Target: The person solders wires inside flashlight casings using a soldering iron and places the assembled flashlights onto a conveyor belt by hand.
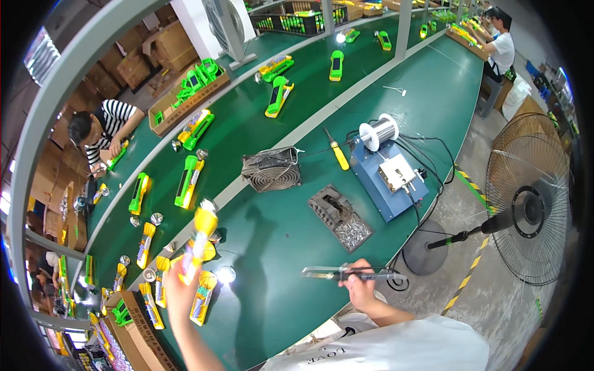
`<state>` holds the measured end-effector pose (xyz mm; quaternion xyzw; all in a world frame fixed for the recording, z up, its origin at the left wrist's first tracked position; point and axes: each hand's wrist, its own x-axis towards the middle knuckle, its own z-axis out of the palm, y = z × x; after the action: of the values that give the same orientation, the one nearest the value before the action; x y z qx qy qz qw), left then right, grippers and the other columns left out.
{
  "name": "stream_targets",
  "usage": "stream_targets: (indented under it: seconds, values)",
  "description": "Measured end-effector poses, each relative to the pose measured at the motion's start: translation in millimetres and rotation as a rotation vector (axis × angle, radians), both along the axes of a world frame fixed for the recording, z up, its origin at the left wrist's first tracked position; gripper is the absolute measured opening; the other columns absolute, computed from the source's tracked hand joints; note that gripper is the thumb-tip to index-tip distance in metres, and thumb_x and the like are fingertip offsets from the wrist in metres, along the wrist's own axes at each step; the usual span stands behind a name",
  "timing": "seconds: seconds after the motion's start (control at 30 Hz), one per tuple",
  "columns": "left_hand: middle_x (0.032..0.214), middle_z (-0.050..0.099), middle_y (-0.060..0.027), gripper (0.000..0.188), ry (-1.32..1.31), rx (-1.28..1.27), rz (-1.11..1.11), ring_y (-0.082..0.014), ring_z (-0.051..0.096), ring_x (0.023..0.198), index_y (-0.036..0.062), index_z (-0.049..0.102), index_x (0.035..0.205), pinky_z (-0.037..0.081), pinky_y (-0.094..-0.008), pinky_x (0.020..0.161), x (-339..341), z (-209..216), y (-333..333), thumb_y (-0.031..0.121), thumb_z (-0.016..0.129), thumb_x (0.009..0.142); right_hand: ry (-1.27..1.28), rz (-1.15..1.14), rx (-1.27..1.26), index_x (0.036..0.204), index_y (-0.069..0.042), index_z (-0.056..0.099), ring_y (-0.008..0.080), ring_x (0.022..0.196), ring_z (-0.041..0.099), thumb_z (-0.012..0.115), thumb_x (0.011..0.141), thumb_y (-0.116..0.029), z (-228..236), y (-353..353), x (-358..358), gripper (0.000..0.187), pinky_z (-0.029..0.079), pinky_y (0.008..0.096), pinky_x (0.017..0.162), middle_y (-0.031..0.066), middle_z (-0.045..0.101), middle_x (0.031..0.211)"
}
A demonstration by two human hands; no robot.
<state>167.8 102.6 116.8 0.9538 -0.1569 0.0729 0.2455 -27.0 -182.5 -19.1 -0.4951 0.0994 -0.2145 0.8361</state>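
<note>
My left hand [179, 287] is closed round a yellow flashlight body [203, 229], blurred by motion and raised above the green table [278, 229]. Several more yellow flashlight bodies [203, 298] lie beside and beneath that hand, some with shiny round reflector heads; one lamp [226, 274] glows white. In my right hand [360, 289] is a soldering iron [328, 272], its black grip between the fingers and its metal end pointing left. Beyond it lies a dark tray [352, 232] holding bits of solder.
A blue solder feeder [387, 185] with a wire spool [379, 132], a yellow screwdriver [339, 154] and a small square fan [272, 170] stand farther back. Green-and-yellow flashlights [189, 182] line the belt. Cardboard boxes [133, 328] sit left; a large fan [529, 198] stands right. Other people work nearby.
</note>
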Motion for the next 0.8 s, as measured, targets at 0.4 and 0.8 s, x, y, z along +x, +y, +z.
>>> stream_targets:
  seconds: [0.4,0.8]
  values:
    - [0.1,0.053,-0.0101,0.043,0.131,0.025,-0.093,-0.0286,0.048,0.097,0.006,0.051,0.103,0.037,-0.0376,0.083,-184,-69,-12,0.018,0.068,0.065,0.059,-0.179,-0.242,0.09,-0.003,0.04,0.0081,0.051,0.038,0.043,0.085,-0.01,11,24,23,0.008,0.039,0.0252,0.052,0.0018,0.039,0.061]
    - [0.088,0.058,-0.014,0.023,-0.257,0.119,0.356,-0.0314,0.054,0.085,0.0053,0.056,0.089,0.043,-0.0401,0.073,-139,-14,123,0.011,0.062,0.067,0.101,-0.125,-0.269,0.092,-0.003,0.042,0.0066,0.053,0.035,0.043,0.087,-0.012,11,35,28,0.01,0.036,0.024,0.054,-0.0007,0.036,0.062]
